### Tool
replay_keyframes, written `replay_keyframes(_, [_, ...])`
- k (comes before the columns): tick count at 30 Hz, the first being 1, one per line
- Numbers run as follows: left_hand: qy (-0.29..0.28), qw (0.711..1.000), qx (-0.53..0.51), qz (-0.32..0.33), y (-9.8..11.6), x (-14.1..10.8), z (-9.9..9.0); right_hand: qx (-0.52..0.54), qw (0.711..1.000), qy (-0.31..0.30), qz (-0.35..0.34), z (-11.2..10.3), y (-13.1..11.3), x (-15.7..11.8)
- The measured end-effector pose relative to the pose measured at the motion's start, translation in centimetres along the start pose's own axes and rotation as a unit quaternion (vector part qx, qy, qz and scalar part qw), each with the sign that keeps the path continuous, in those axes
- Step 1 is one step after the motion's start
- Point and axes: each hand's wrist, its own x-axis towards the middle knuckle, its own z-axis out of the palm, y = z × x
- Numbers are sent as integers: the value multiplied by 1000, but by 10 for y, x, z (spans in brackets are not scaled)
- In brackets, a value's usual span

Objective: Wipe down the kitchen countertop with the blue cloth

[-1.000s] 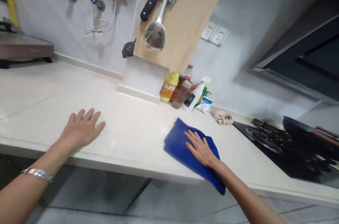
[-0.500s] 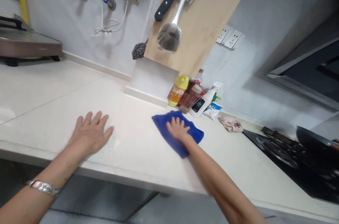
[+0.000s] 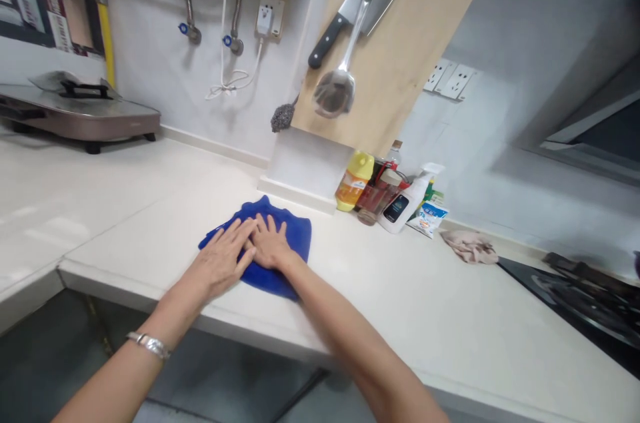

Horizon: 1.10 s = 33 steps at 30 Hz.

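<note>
A blue cloth (image 3: 295,236) lies spread on the white countertop (image 3: 380,283). My right hand (image 3: 269,243) presses flat on its middle, fingers apart, palm down. Beside it, my left hand (image 3: 225,259) lies open over the cloth's left part. Its fingertips meet or slightly overlap the right hand's fingers. A silver bracelet (image 3: 149,344) circles my left wrist. Neither hand is closed round the cloth, and part of it is hidden beneath them.
Bottles, including a yellow one (image 3: 355,181) and a white spray bottle (image 3: 407,203), stand against the wall. Right of them are a crumpled beige rag (image 3: 470,247) and a black stove (image 3: 565,296). An electric pan (image 3: 115,124) sits back left. A wooden board (image 3: 395,69) with knives and a spatula (image 3: 336,91) hangs above.
My right hand and the blue cloth have slid left across the counter, up to my left hand. My left hand is now on the cloth instead of the bare counter. The view has shifted left.
</note>
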Motion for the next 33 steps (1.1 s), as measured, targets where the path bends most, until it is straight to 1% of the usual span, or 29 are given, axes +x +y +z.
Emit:
replay_keyframes(2, [-15, 999, -27, -19, -1, -1, 1, 13, 999, 1, -37, 2, -3, -8])
replay_keyframes(4, [-2, 998, -28, -52, 1, -4, -1, 38, 997, 12, -66, 2, 2, -18])
replay_keyframes(6, [20, 996, -7, -92, 6, -9, -6, 71, 992, 38, -93, 2, 13, -28])
replay_keyframes(7, [28, 994, 8, -108, 9, -12, -8, 90, 988, 62, -105, 2, 20, -33])
replay_keyframes(9, [35, 991, 46, -120, 16, -17, -16, 133, 972, 134, -137, 1, 38, -44])
replay_keyframes(12, [19, 987, 113, -114, 26, -20, -32, 190, 929, 270, -169, -1, 67, -65])
replay_keyframes(14, [10, 983, 143, -113, 33, -15, -42, 210, 905, 332, -163, -1, 87, -83])
replay_keyframes(16, [15, 984, 149, -99, 40, -4, -47, 231, 893, 363, -132, -2, 105, -102])
replay_keyframes(17, [18, 986, 144, -79, 45, 4, -46, 248, 890, 368, -106, -2, 112, -111])
replay_keyframes(18, [8, 990, 131, -54, 50, 11, -42, 272, 885, 370, -75, -4, 117, -118])
replay_keyframes(19, [-16, 993, 113, -30, 55, 19, -36, 299, 879, 368, -46, -5, 121, -123])
replay_keyframes(21, [-87, 993, 76, -3, 68, 30, -17, 341, 868, 362, -5, -10, 125, -128])
replay_keyframes(22, [-116, 991, 70, -6, 74, 34, -6, 345, 866, 362, 0, -13, 125, -129])
replay_keyframes(23, [-134, 988, 70, -18, 78, 36, 3, 337, 869, 362, -3, -15, 126, -129])
replay_keyframes(25, [-147, 985, 80, -37, 82, 39, 18, 291, 888, 357, -21, -17, 127, -127])
replay_keyframes(27, [-153, 985, 76, -37, 78, 41, 23, 239, 907, 343, -47, -16, 128, -125])
replay_keyframes(29, [-157, 985, 65, -30, 66, 45, 20, 210, 919, 327, -68, -15, 129, -126])
replay_keyframes(33, [-162, 985, 53, -29, 24, 57, 11, 197, 920, 326, -87, -12, 131, -128])
